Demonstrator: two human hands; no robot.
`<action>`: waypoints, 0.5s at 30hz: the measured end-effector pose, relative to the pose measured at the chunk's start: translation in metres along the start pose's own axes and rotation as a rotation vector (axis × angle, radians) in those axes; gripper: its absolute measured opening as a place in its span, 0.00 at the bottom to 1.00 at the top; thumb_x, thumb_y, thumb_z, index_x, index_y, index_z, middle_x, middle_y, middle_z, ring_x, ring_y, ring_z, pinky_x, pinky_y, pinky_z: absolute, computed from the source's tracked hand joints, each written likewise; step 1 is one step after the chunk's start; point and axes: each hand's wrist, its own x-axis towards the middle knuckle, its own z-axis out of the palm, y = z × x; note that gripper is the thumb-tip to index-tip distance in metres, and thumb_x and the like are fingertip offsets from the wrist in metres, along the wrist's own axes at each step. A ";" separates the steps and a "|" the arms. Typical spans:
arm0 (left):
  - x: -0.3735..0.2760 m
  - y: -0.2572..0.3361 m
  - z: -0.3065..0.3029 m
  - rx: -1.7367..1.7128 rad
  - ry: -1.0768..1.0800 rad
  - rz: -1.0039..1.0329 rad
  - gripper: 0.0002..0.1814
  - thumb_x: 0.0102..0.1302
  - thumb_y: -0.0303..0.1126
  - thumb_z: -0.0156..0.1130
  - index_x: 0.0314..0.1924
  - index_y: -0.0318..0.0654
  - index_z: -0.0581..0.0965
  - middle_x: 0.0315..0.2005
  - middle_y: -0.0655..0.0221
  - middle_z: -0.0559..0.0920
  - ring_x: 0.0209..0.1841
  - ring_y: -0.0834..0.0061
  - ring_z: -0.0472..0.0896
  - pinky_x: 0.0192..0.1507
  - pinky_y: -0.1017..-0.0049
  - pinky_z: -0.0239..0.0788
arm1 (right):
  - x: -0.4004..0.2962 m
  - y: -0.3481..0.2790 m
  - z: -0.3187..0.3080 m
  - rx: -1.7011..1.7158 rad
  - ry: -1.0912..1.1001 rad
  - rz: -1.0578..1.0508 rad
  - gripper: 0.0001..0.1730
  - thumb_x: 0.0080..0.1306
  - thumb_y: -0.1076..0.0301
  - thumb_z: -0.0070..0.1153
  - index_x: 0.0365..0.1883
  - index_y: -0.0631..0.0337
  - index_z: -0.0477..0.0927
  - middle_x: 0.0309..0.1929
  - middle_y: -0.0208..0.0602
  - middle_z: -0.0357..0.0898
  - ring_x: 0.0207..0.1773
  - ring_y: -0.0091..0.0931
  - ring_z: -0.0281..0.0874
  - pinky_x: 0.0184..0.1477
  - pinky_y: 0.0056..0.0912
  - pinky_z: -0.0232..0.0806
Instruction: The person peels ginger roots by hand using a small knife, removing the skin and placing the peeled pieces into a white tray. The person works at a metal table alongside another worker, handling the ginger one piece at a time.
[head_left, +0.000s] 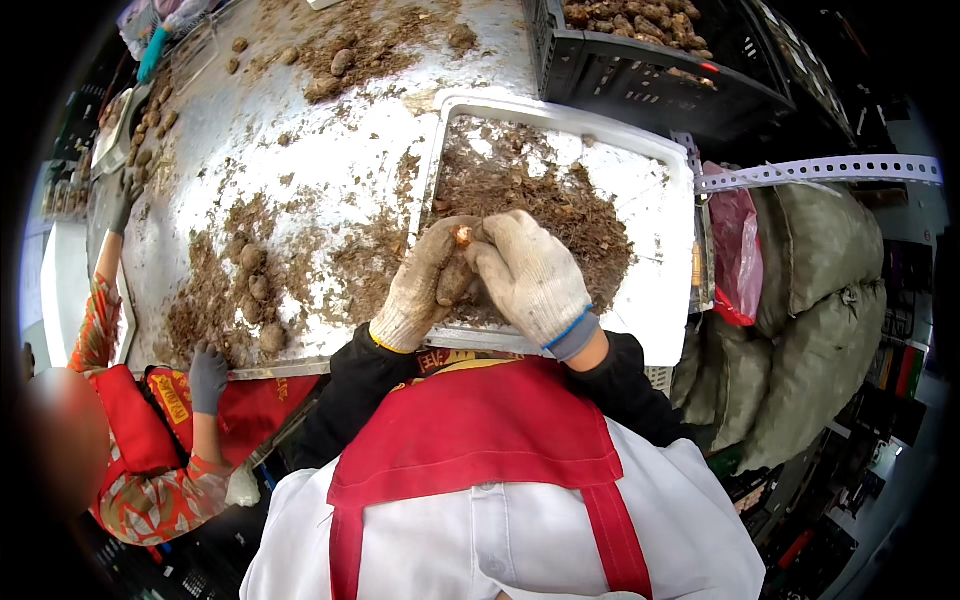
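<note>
Both my hands wear soiled knit work gloves and meet over the near side of a white plastic tray (660, 225). My left hand (420, 292) is closed around a small brown taro-like tuber (454, 279). A pale pinkish end (463, 236) shows between the hands; whether it belongs to the same tuber I cannot tell. My right hand (529, 274) has its thumb and bent fingers against the tuber, its fingertips partly hidden. Brown fibrous peelings (585, 217) lie heaped in the tray beyond and beneath the hands.
Several tubers (255, 285) lie in debris on the metal table (180, 202). At left a co-worker's gloved hands (208, 375) rest by the table. A black crate (660, 75) of tubers stands far right; full sacks (825, 345) are stacked beside a perforated metal bar (825, 171).
</note>
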 end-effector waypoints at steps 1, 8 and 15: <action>-0.002 0.003 0.000 0.029 -0.002 0.004 0.28 0.81 0.55 0.51 0.64 0.38 0.73 0.36 0.74 0.81 0.22 0.88 0.69 0.27 0.82 0.68 | -0.005 -0.002 0.000 0.038 -0.040 -0.015 0.11 0.72 0.60 0.57 0.44 0.58 0.78 0.41 0.48 0.77 0.41 0.48 0.81 0.43 0.49 0.75; -0.003 0.005 0.012 0.138 0.178 0.074 0.28 0.82 0.53 0.50 0.66 0.38 0.72 0.37 0.74 0.79 0.25 0.89 0.70 0.29 0.84 0.66 | -0.011 -0.004 -0.005 0.113 0.088 0.009 0.15 0.70 0.59 0.60 0.49 0.58 0.80 0.43 0.46 0.79 0.44 0.46 0.82 0.44 0.47 0.76; -0.003 0.003 0.018 0.473 0.216 0.098 0.28 0.81 0.53 0.50 0.65 0.38 0.73 0.40 0.77 0.78 0.29 0.90 0.68 0.28 0.84 0.58 | -0.007 -0.001 0.006 0.020 -0.010 0.023 0.14 0.71 0.60 0.59 0.49 0.58 0.79 0.43 0.48 0.79 0.43 0.49 0.82 0.43 0.50 0.75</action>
